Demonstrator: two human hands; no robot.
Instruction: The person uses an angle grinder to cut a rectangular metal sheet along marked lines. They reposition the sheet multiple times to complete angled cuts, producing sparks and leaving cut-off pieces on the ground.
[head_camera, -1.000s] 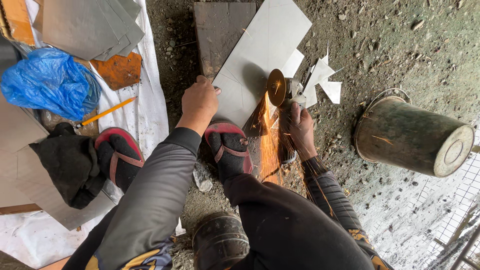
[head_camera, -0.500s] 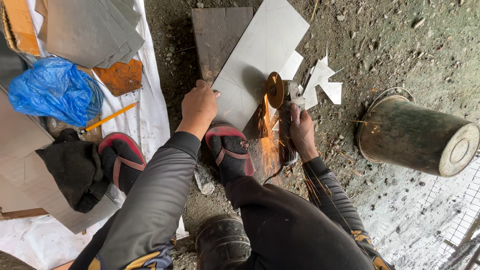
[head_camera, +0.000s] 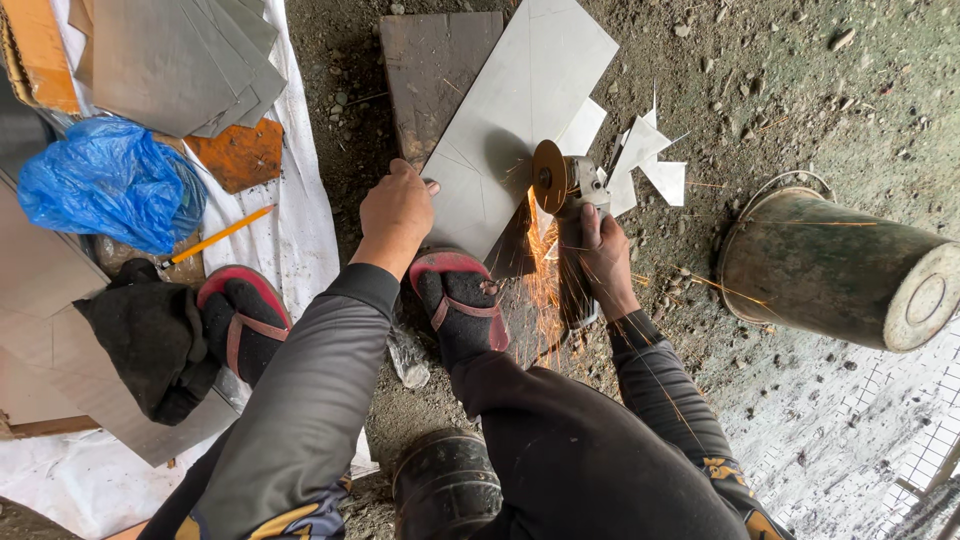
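— What did the hands hold?
— The right hand (head_camera: 604, 252) was wrapped tight round an angle grinder (head_camera: 566, 190), its round disc throwing orange sparks at the near edge of a flat, pale metal sheet (head_camera: 520, 110) lying on rough gravel. The left hand (head_camera: 396, 208) pressed down on that sheet, fingers curled.
— And nearby?
— One dented metal bucket (head_camera: 830, 265) at right — two red-strapped sandals (head_camera: 452, 300).

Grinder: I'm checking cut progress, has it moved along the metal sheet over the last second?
No, not noticeably: the grinder cuts the sheet at the same spot on its edge, beside the white scraps.
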